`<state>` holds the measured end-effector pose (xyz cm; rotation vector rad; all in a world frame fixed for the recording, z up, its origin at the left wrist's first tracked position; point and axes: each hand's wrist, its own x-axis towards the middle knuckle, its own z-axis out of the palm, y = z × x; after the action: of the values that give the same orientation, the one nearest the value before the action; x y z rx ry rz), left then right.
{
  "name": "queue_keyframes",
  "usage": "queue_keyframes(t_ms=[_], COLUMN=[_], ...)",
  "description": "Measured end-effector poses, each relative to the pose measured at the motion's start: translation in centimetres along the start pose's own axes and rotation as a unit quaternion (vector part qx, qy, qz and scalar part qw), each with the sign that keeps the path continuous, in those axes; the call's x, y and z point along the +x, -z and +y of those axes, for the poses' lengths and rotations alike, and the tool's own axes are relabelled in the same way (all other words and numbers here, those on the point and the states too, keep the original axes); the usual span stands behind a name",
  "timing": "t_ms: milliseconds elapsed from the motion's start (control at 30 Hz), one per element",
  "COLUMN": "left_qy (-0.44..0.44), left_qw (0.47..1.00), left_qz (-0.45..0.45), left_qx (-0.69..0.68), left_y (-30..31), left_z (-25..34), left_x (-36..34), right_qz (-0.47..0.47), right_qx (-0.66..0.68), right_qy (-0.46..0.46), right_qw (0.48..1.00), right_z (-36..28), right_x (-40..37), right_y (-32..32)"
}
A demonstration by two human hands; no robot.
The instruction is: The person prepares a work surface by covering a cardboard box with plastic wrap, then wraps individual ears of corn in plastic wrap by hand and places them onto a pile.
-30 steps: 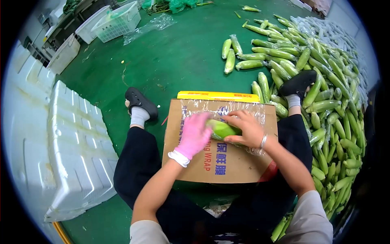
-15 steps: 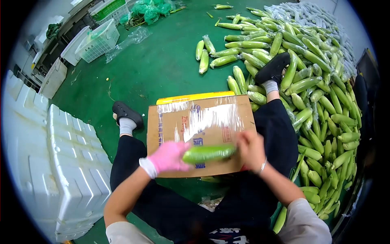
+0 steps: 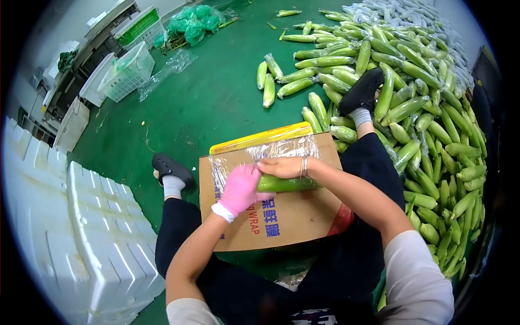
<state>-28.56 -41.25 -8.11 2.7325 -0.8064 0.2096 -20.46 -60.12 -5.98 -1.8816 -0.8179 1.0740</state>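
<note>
An ear of corn (image 3: 290, 184) in its green husk lies crosswise on the upside of a cardboard box (image 3: 303, 216) between my legs. My left hand (image 3: 241, 187), in a pink glove, is closed around the corn's left end. Stretched across from the right, my right hand (image 3: 281, 167) lies along the far side of the corn, fingers extended and reaching the glove. Clear plastic film (image 3: 292, 147) covers the box's far part, beside a yellow box edge (image 3: 260, 136). Whether the film wraps the corn is hidden by my hands.
A large pile of corn ears (image 3: 406, 108), many film-wrapped, spreads on the right around my foot. White foam boxes (image 3: 114, 233) stack at left. White crates (image 3: 127, 73) and a green net heap (image 3: 195, 23) are at the back left. Loose film (image 3: 170, 70) lies on the floor.
The corn has moved slightly away from me, toward the film. My right hand has swung left from the corn's right end to its far side, meeting the gloved left hand.
</note>
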Motion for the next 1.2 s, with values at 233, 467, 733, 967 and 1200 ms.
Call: queue_keyframes(t_ms=[233, 467, 733, 967, 1200], left_qy=[0.256, 0.37, 0.208, 0.154, 0.075], left_qw=[0.8, 0.585, 0.893, 0.722, 0.804], left_qz=[-0.277, -0.506, -0.058, 0.303, 0.107], left_qx=[-0.466, -0.514, -0.394, -0.603, -0.58], left_y=[2.3, -1.7, 8.8, 2.2, -1.2], left_z=[8.5, 16.2, 20.1, 25.5, 23.7], left_x=[-6.1, -22.8, -9.9, 4.4, 13.9], right_qz=[0.045, 0.26, 0.431, 0.204, 0.591], right_qx=[-0.323, -0.379, 0.52, 0.594, 0.372], right_qy=[0.092, 0.218, 0.024, 0.013, 0.079], right_qw=[0.941, 0.861, 0.737, 0.778, 0.711], right_z=[3.4, 6.3, 6.5, 2.3, 10.6], right_x=[-3.2, -5.0, -20.1, -26.8, -26.4], right_y=[-6.7, -10.6, -20.5, -18.8, 14.8])
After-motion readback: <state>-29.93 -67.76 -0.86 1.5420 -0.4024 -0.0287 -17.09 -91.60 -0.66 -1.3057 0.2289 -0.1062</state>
